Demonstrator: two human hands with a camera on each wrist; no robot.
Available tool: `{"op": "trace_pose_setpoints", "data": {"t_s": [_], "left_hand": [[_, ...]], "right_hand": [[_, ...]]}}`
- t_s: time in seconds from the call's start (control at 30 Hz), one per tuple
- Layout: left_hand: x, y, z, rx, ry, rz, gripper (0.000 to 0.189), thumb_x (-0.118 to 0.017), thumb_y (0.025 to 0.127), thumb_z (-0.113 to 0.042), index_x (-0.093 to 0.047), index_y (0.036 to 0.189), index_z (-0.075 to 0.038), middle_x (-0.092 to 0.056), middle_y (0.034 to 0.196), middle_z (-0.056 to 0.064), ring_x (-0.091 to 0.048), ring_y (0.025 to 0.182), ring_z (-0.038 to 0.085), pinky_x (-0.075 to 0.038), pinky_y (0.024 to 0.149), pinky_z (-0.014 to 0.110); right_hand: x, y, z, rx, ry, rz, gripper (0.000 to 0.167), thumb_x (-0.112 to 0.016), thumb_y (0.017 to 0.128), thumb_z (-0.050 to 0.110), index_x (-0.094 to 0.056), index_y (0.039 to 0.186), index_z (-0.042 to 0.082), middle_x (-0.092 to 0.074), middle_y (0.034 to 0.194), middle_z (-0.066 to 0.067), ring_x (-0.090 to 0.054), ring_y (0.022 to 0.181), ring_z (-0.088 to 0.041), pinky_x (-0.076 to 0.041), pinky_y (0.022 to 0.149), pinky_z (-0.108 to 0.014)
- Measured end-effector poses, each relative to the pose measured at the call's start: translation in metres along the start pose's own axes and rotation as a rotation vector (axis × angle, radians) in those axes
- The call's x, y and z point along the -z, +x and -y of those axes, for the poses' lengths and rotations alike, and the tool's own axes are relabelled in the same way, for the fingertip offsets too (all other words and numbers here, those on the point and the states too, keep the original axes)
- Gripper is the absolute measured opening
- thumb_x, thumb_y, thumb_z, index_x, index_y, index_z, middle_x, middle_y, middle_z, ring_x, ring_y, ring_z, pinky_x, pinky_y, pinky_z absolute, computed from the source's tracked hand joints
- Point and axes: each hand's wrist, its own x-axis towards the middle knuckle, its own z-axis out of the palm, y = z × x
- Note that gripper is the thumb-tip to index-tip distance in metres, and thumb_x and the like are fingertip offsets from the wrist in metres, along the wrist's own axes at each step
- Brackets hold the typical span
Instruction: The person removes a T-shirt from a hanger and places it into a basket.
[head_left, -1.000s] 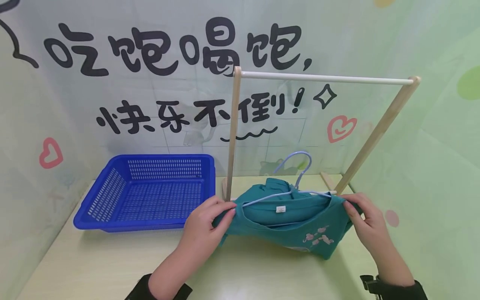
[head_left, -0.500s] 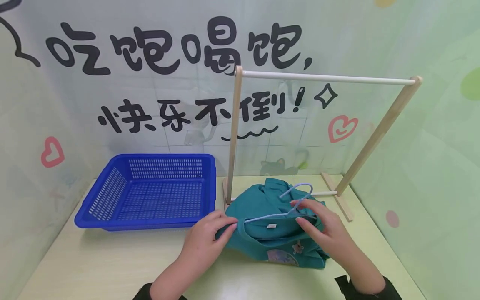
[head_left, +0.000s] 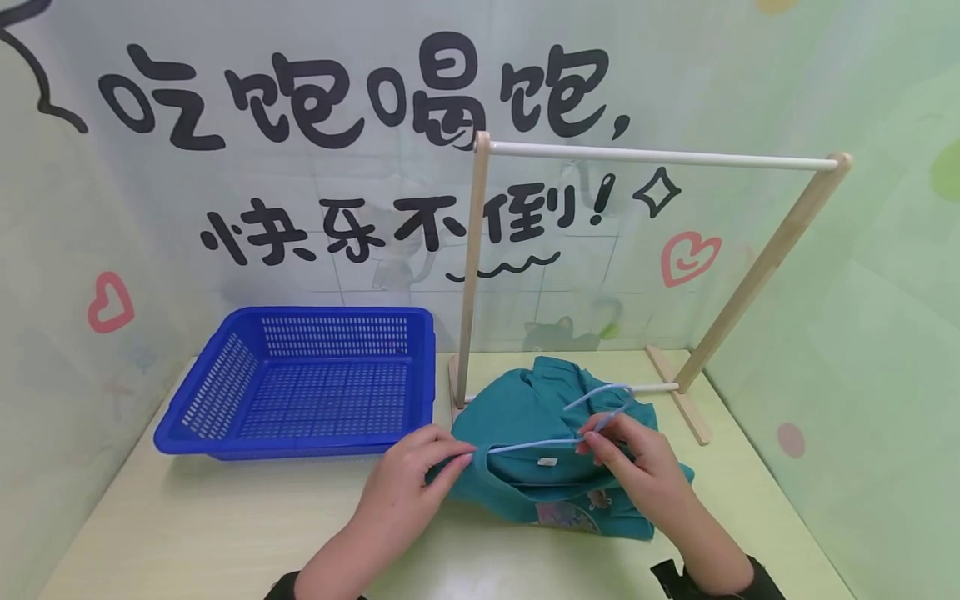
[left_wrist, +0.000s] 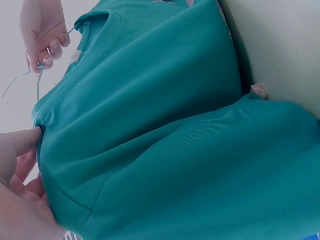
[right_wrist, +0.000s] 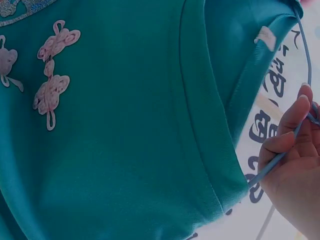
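A teal shirt (head_left: 510, 412) with a wide neckline lies bunched on the table, pink trim on its front. Inside the neckline runs a light blue clothes hanger (head_left: 525, 447), its hook tilted up and back. At the shirt's left shoulder my left hand (head_left: 412, 475) pinches the fabric between thumb and fingers, where the hanger's arm enters the cloth. My right hand (head_left: 645, 471) grips the hanger just below its hook; the right wrist view shows the fingers (right_wrist: 295, 117) curled round the blue rod. A small white label (head_left: 547, 462) shows inside the collar. The hanger's ends are hidden by fabric.
Behind the shirt stands a wooden rack (head_left: 472, 275) with a white top rail (head_left: 660, 156) and a low crossbar. To the left sits a blue perforated basket (head_left: 296, 450). Printed curtains or panels close off the back and both sides.
My right hand has let go of the shirt's right shoulder and moved left to the hanger below its hook. The hook has dropped lower. My left hand stays at the left shoulder, slightly lower.
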Motion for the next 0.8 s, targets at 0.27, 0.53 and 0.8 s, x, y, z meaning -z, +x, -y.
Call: {"op": "trace_pose_setpoints", "data": {"t_s": [0.27,0.53,0.8], "left_hand": [[0.006,0.000,0.006,-0.015,0.002,-0.069,0.011,-0.074,0.082,-0.014,-0.076,0.090,-0.022,-0.064,0.085,-0.018,-0.058,0.076,-0.003,-0.049,0.063,0.014],[0.012,0.000,0.010,0.051,-0.038,-0.073,0.011,-0.072,0.083,-0.015,-0.075,0.090,-0.023,-0.067,0.089,-0.018,-0.064,0.086,0.001,-0.055,0.076,0.022],[0.018,-0.001,0.016,0.086,-0.099,-0.123,0.011,-0.070,0.085,-0.014,-0.075,0.088,-0.023,-0.069,0.088,-0.013,-0.064,0.081,0.003,-0.054,0.062,0.019]], "right_hand": [[0.013,-0.002,0.000,0.019,-0.015,-0.066,0.017,-0.052,0.093,-0.005,-0.062,0.097,0.007,-0.065,0.082,-0.001,-0.057,0.072,-0.011,-0.049,0.058,-0.025],[0.025,-0.005,-0.002,0.032,-0.020,-0.086,0.019,-0.051,0.092,-0.008,-0.061,0.099,0.006,-0.063,0.082,-0.001,-0.059,0.075,-0.008,-0.049,0.060,-0.023],[0.035,-0.009,-0.007,0.050,0.037,-0.130,0.017,-0.047,0.092,-0.012,-0.059,0.096,0.000,-0.061,0.080,0.000,-0.056,0.073,-0.009,-0.045,0.059,-0.023]]}}
